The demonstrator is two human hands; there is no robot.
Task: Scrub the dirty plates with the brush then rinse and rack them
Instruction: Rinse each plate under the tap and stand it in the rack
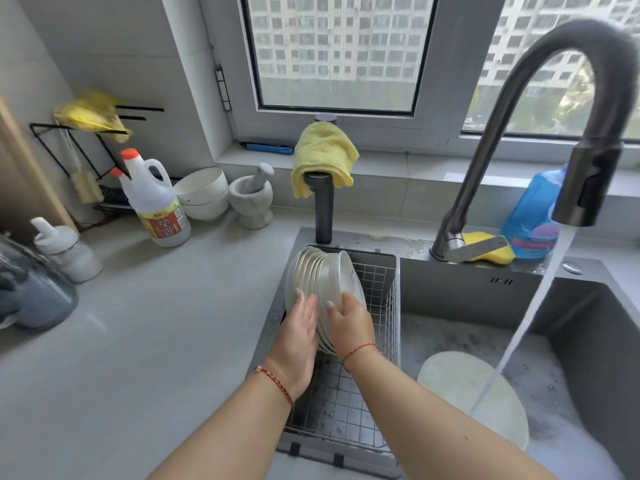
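Observation:
Several white plates [320, 271] stand on edge in a stack inside the wire rack basket [377, 282] at the left of the sink. My left hand [299, 334] lies flat against the left side of the stack, fingers straight. My right hand [349, 323] holds the rightmost plate, fingers curled over its rim. One more white plate [460, 386] lies flat in the soapy sink basin [571, 341] under running water from the dark faucet [588, 188]. No brush shows.
A yellow cloth [323, 157] hangs on a dark post behind the rack. A yellow sponge [491, 249] and blue detergent bottle [533, 216] sit by the faucet base. On the counter to the left stand a vinegar bottle [156, 202], bowl [204, 192], mortar [252, 199].

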